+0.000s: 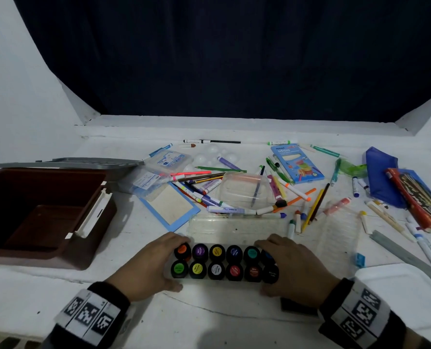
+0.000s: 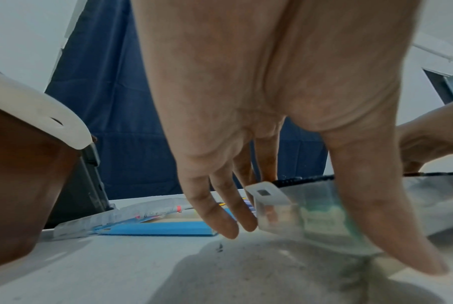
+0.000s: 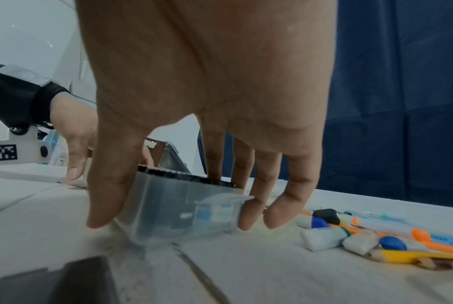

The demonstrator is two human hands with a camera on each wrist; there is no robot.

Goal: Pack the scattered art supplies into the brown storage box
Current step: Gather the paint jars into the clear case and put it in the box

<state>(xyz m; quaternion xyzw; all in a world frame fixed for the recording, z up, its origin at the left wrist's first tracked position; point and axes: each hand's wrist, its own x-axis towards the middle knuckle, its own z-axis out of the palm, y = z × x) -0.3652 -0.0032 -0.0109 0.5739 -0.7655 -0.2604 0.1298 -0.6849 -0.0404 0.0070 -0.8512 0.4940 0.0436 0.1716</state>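
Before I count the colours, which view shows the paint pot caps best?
The head view: all twelve paint pot caps face the camera in two rows, with only the blue one partly hidden. Both wrist views show just the clear case side-on, caps reduced to a dark edge.

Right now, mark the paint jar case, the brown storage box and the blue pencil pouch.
paint jar case (image 1: 216, 271), head view, on the white-capped jar in its near row.
brown storage box (image 1: 43, 222), head view, on its inside floor.
blue pencil pouch (image 1: 380, 175), head view, on its fabric middle.
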